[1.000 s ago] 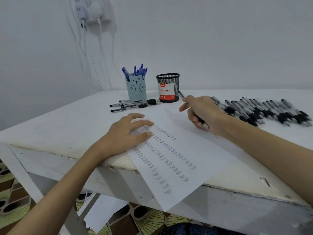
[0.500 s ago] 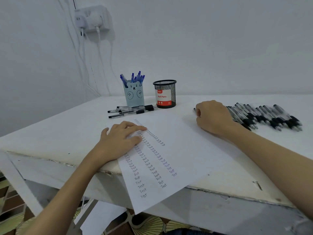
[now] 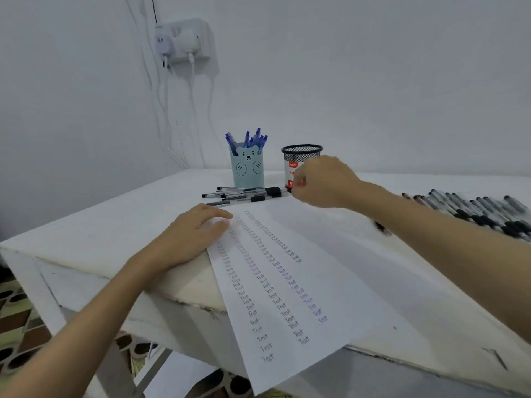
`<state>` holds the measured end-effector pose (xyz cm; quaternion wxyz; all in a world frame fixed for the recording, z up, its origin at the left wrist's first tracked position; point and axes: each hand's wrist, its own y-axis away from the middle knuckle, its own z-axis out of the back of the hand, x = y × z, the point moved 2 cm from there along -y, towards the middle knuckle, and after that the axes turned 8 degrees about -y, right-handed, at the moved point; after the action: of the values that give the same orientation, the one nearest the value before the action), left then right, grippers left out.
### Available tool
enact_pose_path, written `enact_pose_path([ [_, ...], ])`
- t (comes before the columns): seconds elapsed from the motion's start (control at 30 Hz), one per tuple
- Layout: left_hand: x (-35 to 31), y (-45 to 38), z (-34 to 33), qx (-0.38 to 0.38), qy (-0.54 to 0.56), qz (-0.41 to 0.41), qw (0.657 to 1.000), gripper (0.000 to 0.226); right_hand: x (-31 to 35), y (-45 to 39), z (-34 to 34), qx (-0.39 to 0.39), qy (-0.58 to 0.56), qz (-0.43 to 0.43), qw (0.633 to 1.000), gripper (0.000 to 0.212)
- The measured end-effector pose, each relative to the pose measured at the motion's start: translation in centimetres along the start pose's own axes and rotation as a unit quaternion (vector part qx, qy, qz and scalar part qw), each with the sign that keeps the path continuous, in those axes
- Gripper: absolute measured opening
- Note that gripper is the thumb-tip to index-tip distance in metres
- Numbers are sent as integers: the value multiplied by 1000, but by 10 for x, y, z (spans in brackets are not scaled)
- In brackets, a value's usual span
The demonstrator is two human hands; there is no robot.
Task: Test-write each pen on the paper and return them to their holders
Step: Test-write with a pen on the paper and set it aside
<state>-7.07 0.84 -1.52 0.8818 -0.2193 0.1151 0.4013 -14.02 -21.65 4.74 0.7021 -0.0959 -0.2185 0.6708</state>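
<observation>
Just beyond the curled right hand (image 3: 324, 182): black wire-mesh metal cup (image 3: 301, 153) with a glossy red-and-white label. Left of that, matt pale-blue bear-face holder (image 3: 247, 168), smooth. Under the flat left hand (image 3: 189, 239): thin white matt paper sheet (image 3: 330, 282), inked. Beneath, white painted table (image 3: 100, 239), chalky, chipped and rough at its edge. Clear glossy plastic black-capped pens (image 3: 488, 211) beside the right forearm.

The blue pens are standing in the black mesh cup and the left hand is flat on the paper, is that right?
Not quite. In the head view the blue pens stand in the light blue bear cup, not the black mesh cup beside it. The rest holds: the left hand lies flat on the paper.
</observation>
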Motion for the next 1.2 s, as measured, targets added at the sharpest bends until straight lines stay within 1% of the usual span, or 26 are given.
enact_pose_path([
  [0.07, 12, -3, -1, 5, -8, -3, 1000, 27, 21, -19, -13, 68, -12, 17, 997, 26],
  [0.1, 14, -3, -3, 9, -10, -6, 1000, 35, 29, -25, -18, 94, -16, 20, 995, 31],
  [0.13, 15, -3, -4, 12, -12, -6, 1000, 44, 37, -31, -25, 111, -16, 26, 993, 35],
  [0.2, 16, -3, -5, 10, -19, -5, 1000, 52, 51, -41, -37, 125, -8, 54, 991, 44],
  [0.27, 15, -4, -6, 3, -24, -7, 1000, 53, 63, -48, -49, 122, -3, 83, 989, 47],
  [0.43, 20, -7, -10, -3, -36, -10, 999, 50, 69, -65, -82, 91, 10, 106, 990, 31],
  [0.53, 21, -8, -10, -10, -38, -10, 999, 50, 71, -72, -94, 68, 29, 120, 990, 29],
  [0.6, 21, -8, -11, -7, -41, -8, 999, 51, 71, -74, -96, 59, 15, 117, 991, 27],
  [0.7, 22, -8, -12, -2, -50, -6, 999, 51, 71, -76, -97, 55, -14, 104, 993, 18],
  [0.8, 21, -9, -11, -5, -59, -4, 998, 35, 72, -75, -95, 60, -38, 82, 994, 18],
  [0.87, 21, -9, -10, -7, -61, 1, 998, 32, 72, -76, -91, 34, -96, 71, 992, 20],
  [0.93, 21, -9, -10, -4, -60, 3, 998, 38, 72, -75, -80, -20, -210, 46, 976, 24],
  [1.0, 20, -7, -9, 2, -61, 4, 998, 39, 72, -74, -57, -70, -326, -4, 943, 26],
  [1.03, 20, -6, -9, 2, -65, 4, 998, 36, 73, -73, -44, -77, -384, -32, 920, 23],
  [1.07, 18, -5, -8, 3, -72, 3, 997, 33, 73, -69, -30, -71, -448, -63, 889, 18],
  [1.1, 17, -4, -8, 3, -80, 4, 997, 32, 74, -64, -18, -48, -506, -93, 856, 14],
  [1.13, 15, -3, -7, 3, -88, 6, 996, 31, 74, -58, -7, -25, -542, -120, 831, 22],
  [1.2, 14, -1, -6, 4, -97, 10, 995, 31, 69, -44, 8, 19, -555, -156, 817, 52],
])
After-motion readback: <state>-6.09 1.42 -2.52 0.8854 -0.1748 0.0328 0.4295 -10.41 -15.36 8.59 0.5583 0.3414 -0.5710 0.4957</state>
